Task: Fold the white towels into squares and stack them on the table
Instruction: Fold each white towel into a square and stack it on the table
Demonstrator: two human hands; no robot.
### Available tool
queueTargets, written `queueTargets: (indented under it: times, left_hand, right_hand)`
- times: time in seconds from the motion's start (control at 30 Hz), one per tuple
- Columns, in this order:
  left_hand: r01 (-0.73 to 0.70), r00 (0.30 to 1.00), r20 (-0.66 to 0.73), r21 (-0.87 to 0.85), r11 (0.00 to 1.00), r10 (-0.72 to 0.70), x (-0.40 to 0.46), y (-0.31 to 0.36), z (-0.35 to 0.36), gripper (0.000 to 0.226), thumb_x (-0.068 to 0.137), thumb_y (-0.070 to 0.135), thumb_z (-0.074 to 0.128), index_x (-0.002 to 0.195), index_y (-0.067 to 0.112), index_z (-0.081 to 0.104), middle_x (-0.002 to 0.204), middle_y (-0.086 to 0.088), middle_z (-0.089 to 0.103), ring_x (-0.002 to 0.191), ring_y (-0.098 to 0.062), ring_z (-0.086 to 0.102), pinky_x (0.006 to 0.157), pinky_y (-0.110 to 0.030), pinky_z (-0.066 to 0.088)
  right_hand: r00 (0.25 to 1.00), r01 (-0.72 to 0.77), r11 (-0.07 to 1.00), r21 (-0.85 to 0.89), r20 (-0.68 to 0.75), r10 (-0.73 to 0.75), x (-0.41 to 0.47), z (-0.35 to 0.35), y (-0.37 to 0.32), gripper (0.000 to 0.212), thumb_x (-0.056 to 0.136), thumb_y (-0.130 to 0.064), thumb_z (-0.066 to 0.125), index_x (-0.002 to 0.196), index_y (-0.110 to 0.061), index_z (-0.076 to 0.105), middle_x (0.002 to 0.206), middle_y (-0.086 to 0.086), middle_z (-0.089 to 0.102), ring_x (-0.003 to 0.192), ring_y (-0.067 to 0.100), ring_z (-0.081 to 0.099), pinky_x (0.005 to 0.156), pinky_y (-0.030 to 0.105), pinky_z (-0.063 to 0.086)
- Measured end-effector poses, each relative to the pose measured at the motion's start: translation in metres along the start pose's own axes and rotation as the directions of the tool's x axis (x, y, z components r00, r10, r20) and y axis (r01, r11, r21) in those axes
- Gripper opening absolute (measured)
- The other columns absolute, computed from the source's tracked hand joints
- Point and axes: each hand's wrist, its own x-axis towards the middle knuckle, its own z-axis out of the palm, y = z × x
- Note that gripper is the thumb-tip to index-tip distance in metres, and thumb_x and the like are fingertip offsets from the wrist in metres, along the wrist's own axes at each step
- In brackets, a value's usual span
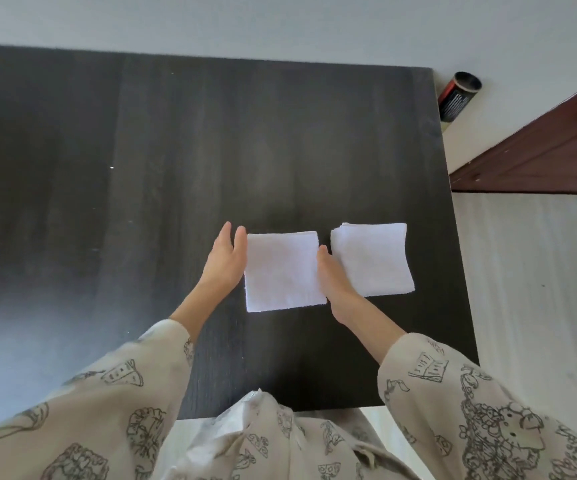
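Observation:
Two white towels folded into squares lie side by side on the dark table [176,150]. The left folded towel [282,271] sits between my hands. My left hand [226,259] stands on edge against its left side, fingers straight. Along its right side, my right hand [332,277] presses with straight fingers in the gap between the towels. The right folded towel [372,258] shows several layers at its top left corner and lies flat, untouched apart from my right hand beside it.
The table's right edge runs close to the right towel, with pale floor beyond. A black and red cylinder [457,97] stands on the floor by the far right corner. Brown wooden furniture [550,150] is at the right. My patterned sleeves fill the foreground.

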Motion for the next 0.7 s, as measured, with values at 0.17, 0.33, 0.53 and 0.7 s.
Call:
queueTargets:
  times: [0.17,0.33,0.53,0.7]
  left_hand:
    - [-0.174,0.971,0.221,0.403,0.898,0.089,0.033,0.053,-0.008,0.039,0.100,0.024,0.018,0.123,0.006,0.043,0.112,-0.018,0.055,0.090,-0.032,0.047,0.085,-0.038,0.037]
    - [-0.300,0.881,0.471,0.619,0.726,-0.037,0.039,0.065,0.021,0.073,0.097,0.053,0.009,0.121,-0.002,0.051,0.117,-0.022,0.058,0.104,-0.031,0.057,0.102,-0.039,0.037]
    - [-0.350,0.870,0.492,0.654,0.670,-0.027,0.043,0.057,0.024,0.072,0.096,0.055,0.008,0.130,0.007,0.048,0.113,-0.012,0.059,0.102,-0.023,0.056,0.099,-0.036,0.035]
    - [-0.343,0.888,0.454,0.558,0.755,0.067,0.039,0.057,0.019,0.057,0.099,0.046,0.013,0.099,0.007,0.054,0.079,-0.005,0.056,0.080,-0.021,0.055,0.087,-0.033,0.039]
  right_hand:
    - [0.981,-0.191,0.967,0.166,0.060,0.183,-0.007,-0.005,0.026,0.052,0.100,-0.040,0.031,0.142,-0.010,0.030,0.146,0.010,0.034,0.134,0.027,0.034,0.110,0.036,0.029]
    - [0.933,-0.334,0.838,0.431,0.280,0.227,-0.022,0.007,0.024,0.045,0.104,-0.009,0.018,0.144,0.007,0.006,0.154,0.021,0.013,0.141,0.032,0.019,0.086,0.007,0.043]
    - [0.909,-0.403,0.712,0.575,0.343,0.237,-0.027,0.013,0.010,0.041,0.102,-0.006,0.032,0.142,-0.009,0.024,0.146,0.018,0.031,0.129,0.034,0.034,0.046,0.007,0.043]
    - [0.918,-0.377,0.686,0.622,0.347,0.190,-0.024,0.008,0.026,0.039,0.102,-0.021,0.029,0.140,-0.014,0.031,0.142,0.015,0.038,0.134,0.031,0.033,0.106,0.031,0.034]
